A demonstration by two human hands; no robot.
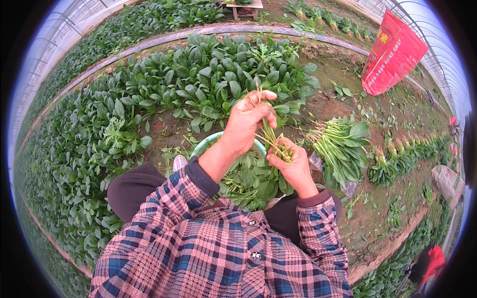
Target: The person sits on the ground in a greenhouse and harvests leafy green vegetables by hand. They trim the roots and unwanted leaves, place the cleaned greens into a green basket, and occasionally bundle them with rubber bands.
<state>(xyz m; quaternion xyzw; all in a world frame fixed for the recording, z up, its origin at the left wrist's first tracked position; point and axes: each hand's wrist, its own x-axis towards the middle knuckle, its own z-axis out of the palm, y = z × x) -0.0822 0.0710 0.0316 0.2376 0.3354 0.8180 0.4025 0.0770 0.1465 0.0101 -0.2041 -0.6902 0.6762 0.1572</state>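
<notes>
My left hand [248,121], raised in front of me, pinches thin stems with its fingertips; a blurred bit of green shows just above it. Lower and to the right, my right hand [294,162] is closed around a small bunch of leafy greens [282,151], its pale root ends pointing up and its leaves hanging down. Thin stems cross between the two hands. Below them, between my knees, is a light green basin [203,142], its rim partly hidden by my left forearm. Loose leaves and stems [242,182] lie at the basin. A larger pile of greens [341,149] with roots lies right of my right hand.
Dense leafy plants [208,82] grow ahead and to the left. Tied bundles [382,167] stand in a row at right. A red printed bag [395,56] stands at upper right, a small wooden stool [244,6] at the top. Another person [428,264] is at lower right.
</notes>
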